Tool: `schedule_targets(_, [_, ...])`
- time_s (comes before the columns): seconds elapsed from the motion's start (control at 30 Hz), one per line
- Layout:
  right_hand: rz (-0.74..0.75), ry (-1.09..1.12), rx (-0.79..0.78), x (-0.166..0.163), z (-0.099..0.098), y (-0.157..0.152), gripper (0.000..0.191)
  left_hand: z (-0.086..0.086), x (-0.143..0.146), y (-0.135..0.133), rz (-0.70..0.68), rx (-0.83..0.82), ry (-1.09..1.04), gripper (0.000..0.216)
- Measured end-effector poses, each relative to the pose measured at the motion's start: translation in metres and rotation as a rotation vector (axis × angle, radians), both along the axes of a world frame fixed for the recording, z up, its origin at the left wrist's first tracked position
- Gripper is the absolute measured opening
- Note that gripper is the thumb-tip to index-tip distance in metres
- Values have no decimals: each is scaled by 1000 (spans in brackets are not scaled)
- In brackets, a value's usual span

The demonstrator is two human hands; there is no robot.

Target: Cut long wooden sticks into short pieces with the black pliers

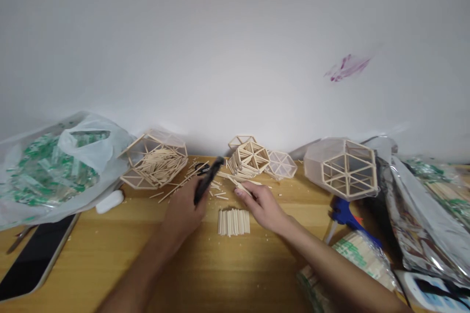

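My left hand (183, 208) is closed around a dark, long-handled tool (210, 180), smeared by motion, so its exact kind does not show. Between the thumb and fingers of my right hand (265, 206), thin wooden sticks (238, 184) are pinched, pointing up and left. Just below both hands, a neat row of short cut sticks (234, 222) lies side by side on the wooden table (209, 274). Loose stick pieces (219, 193) are scattered between the hands. Behind them sits a stack of hexagonal stick frames (253, 156).
At left are an open hexagonal box of sticks (157, 164), a plastic bag of green-printed packets (55, 166), a white case (110, 201) and a phone (36, 254). To the right stand a hexagonal stick frame box (341, 168), a blue glue gun (345, 215) and packaged sticks (367, 254).
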State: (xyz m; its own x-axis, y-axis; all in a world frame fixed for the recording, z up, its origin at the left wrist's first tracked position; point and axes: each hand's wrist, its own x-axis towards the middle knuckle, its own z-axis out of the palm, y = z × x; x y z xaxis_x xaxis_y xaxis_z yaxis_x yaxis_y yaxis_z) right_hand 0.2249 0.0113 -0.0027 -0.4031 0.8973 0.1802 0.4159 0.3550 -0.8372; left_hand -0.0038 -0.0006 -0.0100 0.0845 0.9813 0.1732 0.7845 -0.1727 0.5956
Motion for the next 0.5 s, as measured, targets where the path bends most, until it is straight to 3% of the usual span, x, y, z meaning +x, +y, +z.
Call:
schedule_targets(0.13, [-9, 11, -27, -1, -1, 0, 41, 5, -1, -1, -65, -33, 100, 21])
schedule_targets(0.33, [38, 95, -67, -2, -2, 2, 39, 3, -8, 4, 38, 29, -48, 23])
schedule_targets(0.5, [71, 306, -279, -3, -1, 1, 35, -3, -5, 6, -49, 14, 10, 31])
